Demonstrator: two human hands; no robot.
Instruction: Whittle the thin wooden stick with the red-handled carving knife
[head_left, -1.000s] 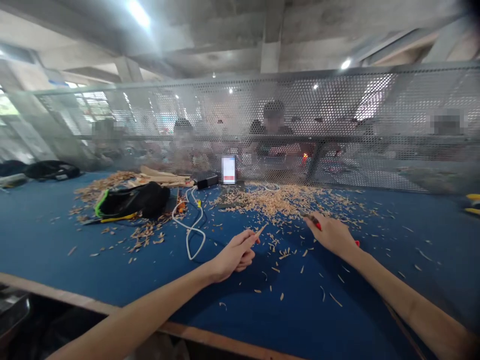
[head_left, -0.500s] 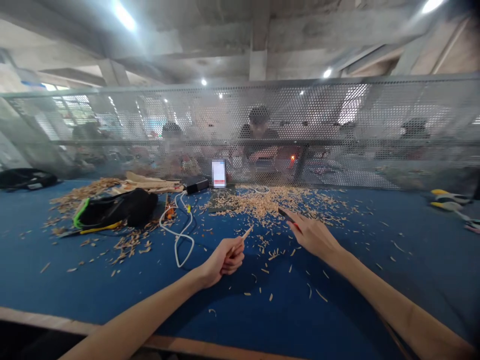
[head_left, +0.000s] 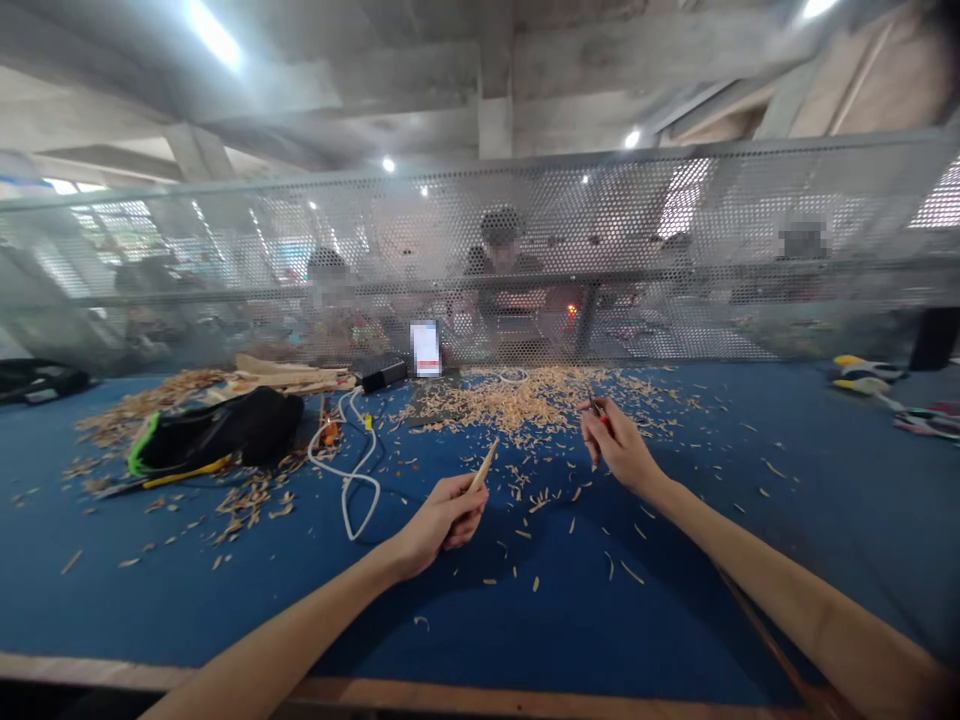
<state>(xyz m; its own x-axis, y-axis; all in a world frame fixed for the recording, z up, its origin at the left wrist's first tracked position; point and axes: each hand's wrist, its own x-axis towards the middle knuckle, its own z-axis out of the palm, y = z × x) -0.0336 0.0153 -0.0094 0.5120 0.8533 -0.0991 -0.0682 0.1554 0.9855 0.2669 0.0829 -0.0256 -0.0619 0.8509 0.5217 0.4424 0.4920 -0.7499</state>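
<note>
I see the left hand [head_left: 442, 522] gripping the stick [head_left: 484, 466] above the desk [head_left: 517, 645], more of it showing now; the right hand [head_left: 622, 455], closed round the tool [head_left: 596, 407], has swung its tip toward the back edge, off the stick, a pause, I judge.

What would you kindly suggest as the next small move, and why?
I would probably bring the right hand with its red-and-dark tool over to the wooden stick: the left hand grips it with its pointed end exposed, and the tool is apart from it.
</note>
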